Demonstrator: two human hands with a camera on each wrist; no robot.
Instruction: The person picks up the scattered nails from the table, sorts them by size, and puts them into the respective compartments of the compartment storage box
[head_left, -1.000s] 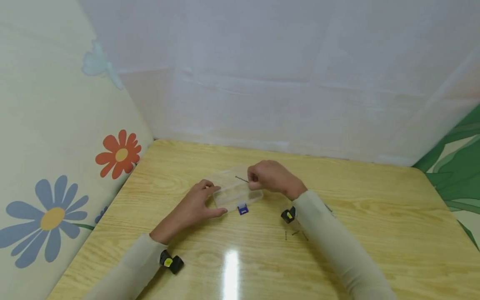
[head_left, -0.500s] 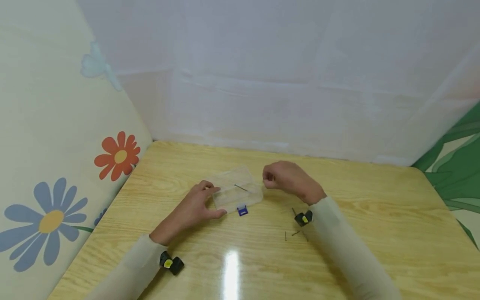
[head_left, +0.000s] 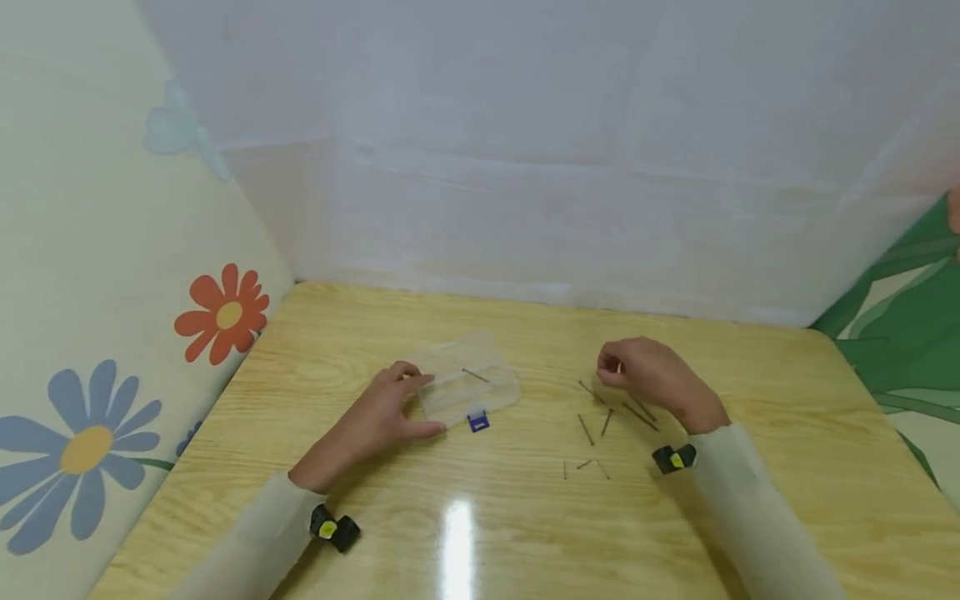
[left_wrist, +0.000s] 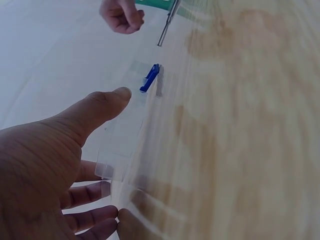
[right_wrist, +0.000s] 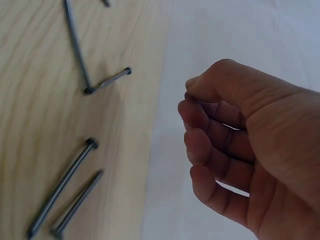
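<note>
A clear plastic box point(head_left: 504, 392) with a blue latch point(head_left: 478, 422) lies mid-table, its transparent lid point(head_left: 480, 343) laid back behind it. One dark nail point(head_left: 476, 376) shows within the box. My left hand point(head_left: 378, 421) holds the box's left end, thumb at the front and fingers at the far side; the left wrist view shows the fingers bent at its corner. My right hand point(head_left: 648, 375) hovers above loose nails, fingers curled and thumb tip against the index finger. Nothing shows between those tips in the right wrist view, where several nails point(right_wrist: 62, 189) lie beside the hand.
Several longer nails point(head_left: 586, 430) are scattered right of the box, with a few small ones point(head_left: 583, 464) nearer the front. A pale cloth wall point(head_left: 487, 208) rises behind the wooden table point(head_left: 405, 533). Flower-printed panels point(head_left: 82, 450) border the left side.
My right hand has let go of a nail, which now lies in the box, and has moved right over the loose nails. The left hand stays at the box.
</note>
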